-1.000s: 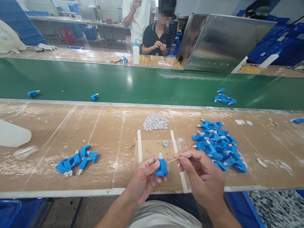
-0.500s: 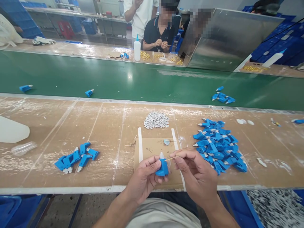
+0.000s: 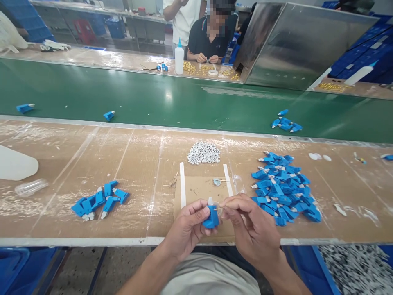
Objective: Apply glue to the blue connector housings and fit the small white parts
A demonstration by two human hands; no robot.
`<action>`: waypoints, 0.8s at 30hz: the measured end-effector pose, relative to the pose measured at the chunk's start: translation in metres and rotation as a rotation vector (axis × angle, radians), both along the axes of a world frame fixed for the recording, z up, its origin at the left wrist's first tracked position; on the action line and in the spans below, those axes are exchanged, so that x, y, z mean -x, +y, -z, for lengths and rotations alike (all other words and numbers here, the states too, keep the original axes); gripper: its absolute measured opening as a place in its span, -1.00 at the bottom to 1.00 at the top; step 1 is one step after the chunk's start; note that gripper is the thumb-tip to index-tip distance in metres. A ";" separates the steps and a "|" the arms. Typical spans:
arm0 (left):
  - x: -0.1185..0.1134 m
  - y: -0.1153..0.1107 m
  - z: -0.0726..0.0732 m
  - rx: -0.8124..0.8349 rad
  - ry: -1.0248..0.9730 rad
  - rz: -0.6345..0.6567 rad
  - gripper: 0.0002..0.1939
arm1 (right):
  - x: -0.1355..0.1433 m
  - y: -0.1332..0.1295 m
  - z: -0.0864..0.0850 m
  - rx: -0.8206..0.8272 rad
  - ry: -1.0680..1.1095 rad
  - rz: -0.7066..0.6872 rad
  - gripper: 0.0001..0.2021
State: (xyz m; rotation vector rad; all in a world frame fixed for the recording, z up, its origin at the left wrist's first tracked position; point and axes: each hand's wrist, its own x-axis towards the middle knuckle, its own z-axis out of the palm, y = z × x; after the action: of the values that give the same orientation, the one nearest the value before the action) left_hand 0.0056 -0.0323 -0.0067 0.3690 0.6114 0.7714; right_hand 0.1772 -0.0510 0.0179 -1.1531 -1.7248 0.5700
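Note:
My left hand grips a small blue plastic piece with a white tip pointing up, thumb on its near face. My right hand pinches a thin wooden stick, its end at the upper right side of the blue piece; whether it touches cannot be seen clearly. Both hands are above a cardboard sheet edged with white tape. On the sheet lies a bluish blob with another stick in it. Beyond is a heap of small grey-white pieces.
A large pile of blue pieces lies right, a smaller group left. Further left are a clear plastic tube and a white bottle. Across runs a green belt carrying several blue pieces. A co-worker sits opposite.
My right hand has moved slightly closer to the blue piece, and less of the stick shows. Blue pieces on the belt have shifted left. The view has tilted slightly.

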 end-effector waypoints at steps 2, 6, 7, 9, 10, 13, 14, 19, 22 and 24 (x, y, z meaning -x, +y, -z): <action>0.003 0.001 0.001 -0.003 0.015 -0.007 -0.79 | -0.003 0.001 -0.001 0.068 0.063 0.050 -0.84; 0.016 0.007 0.006 0.003 0.066 -0.113 -0.78 | -0.013 0.008 0.005 0.202 0.043 0.141 -0.92; 0.020 0.009 0.007 0.011 0.070 -0.159 -0.77 | -0.016 0.010 0.009 0.234 -0.018 0.127 -0.89; 0.028 0.012 0.010 0.024 0.063 -0.238 -0.75 | -0.020 0.013 0.017 0.308 -0.125 0.076 -0.85; 0.032 0.014 0.012 0.025 0.056 -0.260 -0.75 | -0.022 0.016 0.021 0.338 -0.146 0.062 -0.83; 0.038 0.015 0.017 0.026 0.045 -0.274 -0.75 | -0.027 0.035 0.028 0.333 -0.147 0.113 -0.80; 0.040 0.015 0.020 0.025 0.044 -0.273 -0.76 | -0.029 0.046 0.029 0.299 -0.171 0.137 -0.80; 0.041 0.015 0.029 0.019 0.037 -0.270 -0.82 | -0.019 0.115 0.032 0.127 -0.448 0.009 -0.87; 0.043 0.015 0.031 0.030 0.028 -0.268 -0.83 | -0.003 0.143 0.039 0.083 -0.520 -0.127 -0.85; 0.043 0.014 0.033 0.043 0.020 -0.276 -0.83 | 0.005 0.153 0.045 0.065 -0.560 -0.178 -0.81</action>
State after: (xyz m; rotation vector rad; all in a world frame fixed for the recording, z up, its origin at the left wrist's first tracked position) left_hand -0.0375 -0.0182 -0.0392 0.2557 0.7051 1.0175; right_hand 0.1718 0.1018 -0.0269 -1.2940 -2.3171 0.4336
